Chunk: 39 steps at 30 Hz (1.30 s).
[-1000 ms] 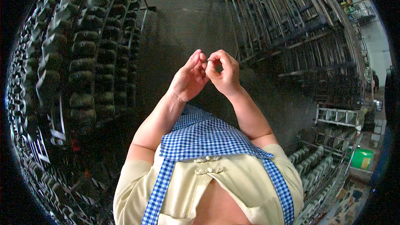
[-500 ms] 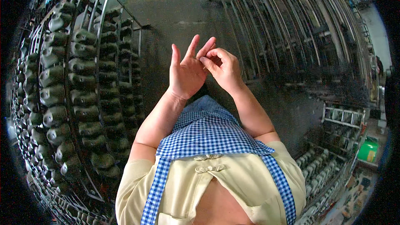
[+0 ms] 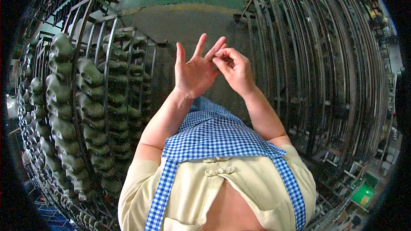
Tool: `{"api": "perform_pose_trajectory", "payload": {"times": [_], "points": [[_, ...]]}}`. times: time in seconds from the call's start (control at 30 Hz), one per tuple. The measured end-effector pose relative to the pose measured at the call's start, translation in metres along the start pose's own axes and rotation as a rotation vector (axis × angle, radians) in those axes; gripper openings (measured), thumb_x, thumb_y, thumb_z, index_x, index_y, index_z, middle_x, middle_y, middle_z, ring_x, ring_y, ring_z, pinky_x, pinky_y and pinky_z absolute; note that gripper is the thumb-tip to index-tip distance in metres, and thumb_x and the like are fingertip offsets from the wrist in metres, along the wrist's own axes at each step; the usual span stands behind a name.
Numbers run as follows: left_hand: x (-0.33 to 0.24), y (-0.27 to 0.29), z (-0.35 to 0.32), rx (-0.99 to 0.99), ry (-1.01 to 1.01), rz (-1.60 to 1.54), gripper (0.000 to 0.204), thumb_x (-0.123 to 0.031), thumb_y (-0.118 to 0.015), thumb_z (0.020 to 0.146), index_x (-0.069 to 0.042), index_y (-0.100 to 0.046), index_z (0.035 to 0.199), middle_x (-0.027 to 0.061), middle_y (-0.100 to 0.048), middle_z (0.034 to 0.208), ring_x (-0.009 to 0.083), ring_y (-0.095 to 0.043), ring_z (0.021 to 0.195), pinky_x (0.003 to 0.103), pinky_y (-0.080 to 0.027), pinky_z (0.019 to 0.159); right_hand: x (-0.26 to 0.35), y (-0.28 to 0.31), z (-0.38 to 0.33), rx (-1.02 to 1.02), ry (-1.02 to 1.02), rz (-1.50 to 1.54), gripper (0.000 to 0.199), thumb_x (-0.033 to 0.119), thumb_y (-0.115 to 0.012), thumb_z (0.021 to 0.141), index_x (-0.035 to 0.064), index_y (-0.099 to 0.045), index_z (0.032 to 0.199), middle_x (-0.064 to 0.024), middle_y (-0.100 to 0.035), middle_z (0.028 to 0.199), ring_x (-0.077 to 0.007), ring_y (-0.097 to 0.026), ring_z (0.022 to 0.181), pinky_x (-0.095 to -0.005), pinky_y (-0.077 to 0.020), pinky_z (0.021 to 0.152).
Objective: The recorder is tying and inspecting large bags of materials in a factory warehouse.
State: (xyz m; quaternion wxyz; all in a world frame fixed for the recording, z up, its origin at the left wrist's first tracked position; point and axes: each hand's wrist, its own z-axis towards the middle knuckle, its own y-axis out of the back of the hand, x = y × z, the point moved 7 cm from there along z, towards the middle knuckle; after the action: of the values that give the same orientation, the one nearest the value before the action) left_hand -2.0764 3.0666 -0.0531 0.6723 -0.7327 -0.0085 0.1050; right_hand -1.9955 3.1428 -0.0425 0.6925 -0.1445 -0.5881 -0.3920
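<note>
My left hand [image 3: 195, 73] is raised in front of me, palm up, with the thumb and the longer fingers spread. My right hand [image 3: 236, 69] meets it at the little-finger side. Its thumb and forefinger are pinched together against the outer fingers of my left hand. Whether a small thing sits in that pinch, or just one of my own fingers, cannot be made out. Below both hands hangs a blue-and-white checked apron [image 3: 218, 137] over my cream shirt [image 3: 162, 205].
On the left, a metal rack [image 3: 112, 38] bears rows of glossy dark-green rounded pieces [image 3: 60, 96]. Along the right runs a rack of long metal bars [image 3: 295, 60]. A grey floor [image 3: 171, 25] lies between them, green farther off. A green container [image 3: 364, 194] is at lower right.
The racks and floor have shifted in the view as I move forward between them. My hands keep almost the same pose, the right a touch farther right.
</note>
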Motion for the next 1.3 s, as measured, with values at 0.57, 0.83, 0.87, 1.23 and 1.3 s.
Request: {"api": "perform_pose_trajectory", "payload": {"times": [0.57, 0.83, 0.87, 1.23, 1.3], "points": [[-0.175, -0.027, 0.36, 0.051, 0.119, -0.025, 0.086, -0.077, -0.032, 0.09, -0.026, -0.012, 0.155, 0.0184, -0.033, 0.155, 0.032, -0.034, 0.14, 0.048, -0.023, 0.117, -0.071, 0.05, 0.369, -0.258, 0.241, -0.325, 0.018, -0.003, -0.073, 0.081, 0.003, -0.061, 0.092, -0.0076, -0.064, 0.083, -0.0169, -0.064, 0.068, -0.028, -0.0497, 0.054], [-0.245, -0.022, 0.515, 0.007, 0.15, 0.102, 0.087, -0.077, -0.033, 0.089, -0.023, -0.015, 0.155, 0.0201, -0.03, 0.156, 0.0342, -0.031, 0.142, 0.048, -0.02, 0.118, -0.125, 0.068, 0.525, -0.205, 0.33, -0.579, 0.019, -0.003, -0.07, 0.082, 0.0037, -0.057, 0.095, -0.0086, -0.061, 0.086, -0.0259, -0.063, 0.071, -0.0331, -0.0502, 0.056], [-0.252, -0.02, 0.536, 0.008, 0.153, 0.103, 0.086, -0.077, -0.033, 0.089, -0.024, -0.015, 0.155, 0.0197, -0.03, 0.156, 0.0341, -0.031, 0.142, 0.049, -0.02, 0.118, -0.136, 0.072, 0.543, -0.209, 0.338, -0.576, 0.019, -0.002, -0.069, 0.083, 0.0037, -0.056, 0.095, -0.009, -0.06, 0.085, -0.0268, -0.062, 0.071, -0.0338, -0.0502, 0.057], [-0.309, -0.04, 0.816, -0.008, 0.133, -0.017, 0.076, -0.076, -0.034, 0.091, -0.028, -0.033, 0.149, 0.0093, -0.035, 0.155, 0.0315, -0.036, 0.138, 0.051, -0.025, 0.114, -0.246, 0.187, 0.786, -0.237, 0.314, -0.339, 0.016, -0.003, -0.066, 0.086, 0.003, -0.052, 0.093, -0.0093, -0.058, 0.086, -0.0227, -0.06, 0.069, -0.0303, -0.0473, 0.057], [-0.316, -0.042, 0.858, 0.019, 0.136, -0.036, 0.072, -0.075, -0.032, 0.092, -0.028, -0.04, 0.146, 0.0077, -0.036, 0.155, 0.03, -0.04, 0.136, 0.052, -0.025, 0.113, -0.261, 0.203, 0.825, -0.253, 0.28, -0.334, 0.018, -0.002, -0.068, 0.084, 0.003, -0.054, 0.094, -0.0095, -0.058, 0.087, -0.0226, -0.06, 0.069, -0.0312, -0.0472, 0.056]]}}
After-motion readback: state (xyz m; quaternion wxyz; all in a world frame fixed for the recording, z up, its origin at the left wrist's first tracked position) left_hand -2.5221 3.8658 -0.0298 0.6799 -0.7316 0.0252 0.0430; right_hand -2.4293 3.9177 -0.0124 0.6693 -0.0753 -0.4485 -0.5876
